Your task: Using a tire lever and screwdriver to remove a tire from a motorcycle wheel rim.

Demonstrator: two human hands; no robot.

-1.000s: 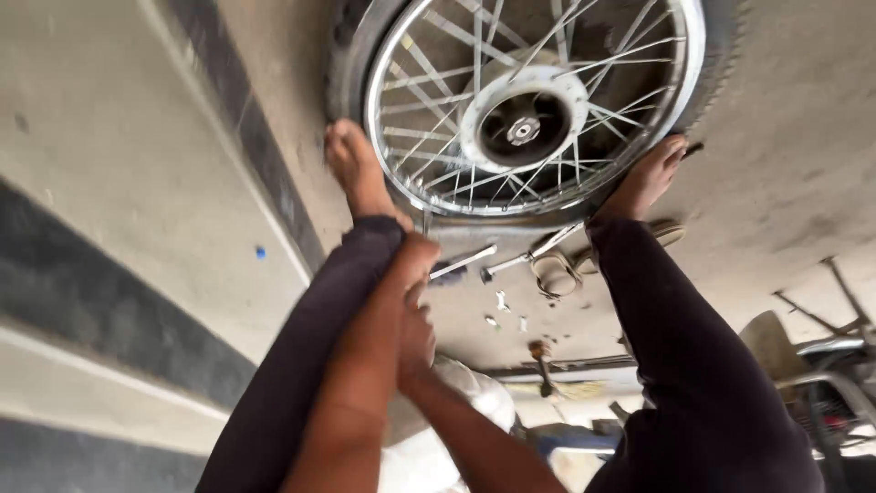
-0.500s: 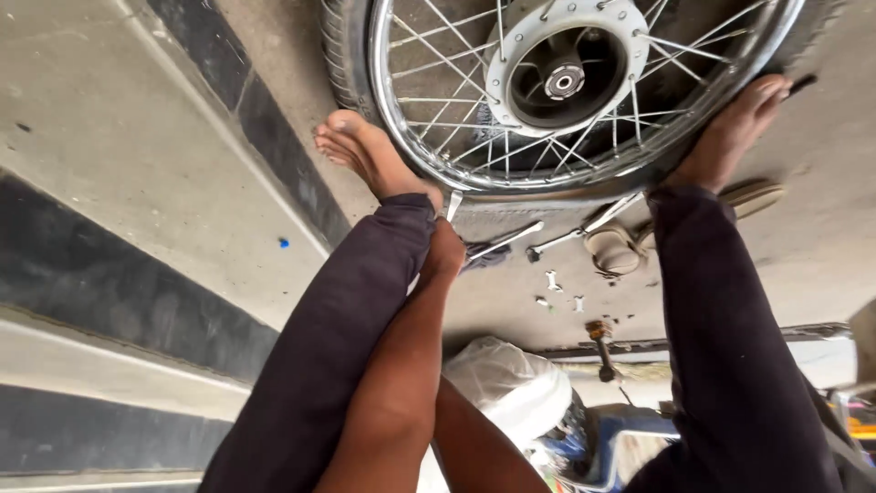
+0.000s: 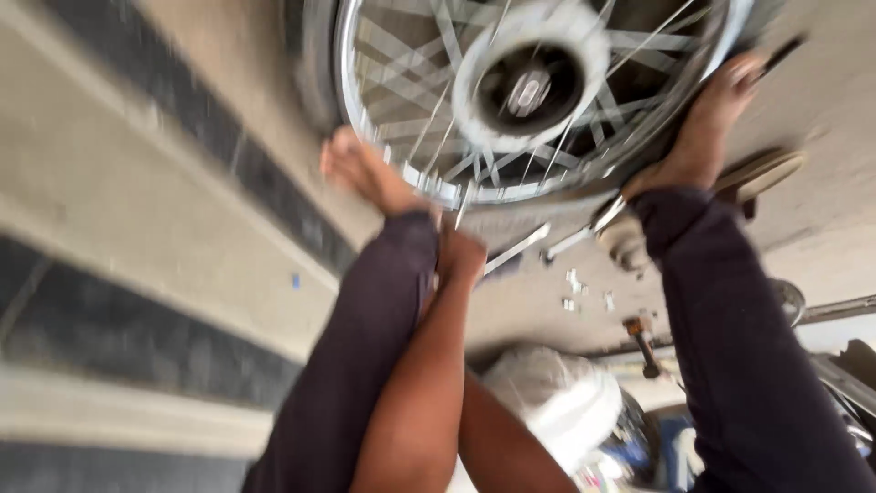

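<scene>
Seated on a concrete floor (image 3: 821, 100), a person braces a spoked motorcycle wheel (image 3: 538, 91) between two bare feet. Nearest the camera, both forearms cross between dark-trousered legs; a white cloth bundle (image 3: 557, 402) lies below them. One hand (image 3: 461, 256), which side cannot be told through the blur, reaches to the chrome rim's lower edge, and whether it is closed cannot be told; the other is hidden. Beyond the legs, metal tools (image 3: 520, 246) and small loose fittings (image 3: 579, 288) lie scattered on the floor, suggesting work on the wheel remains midway, the tyre still fitted.
</scene>
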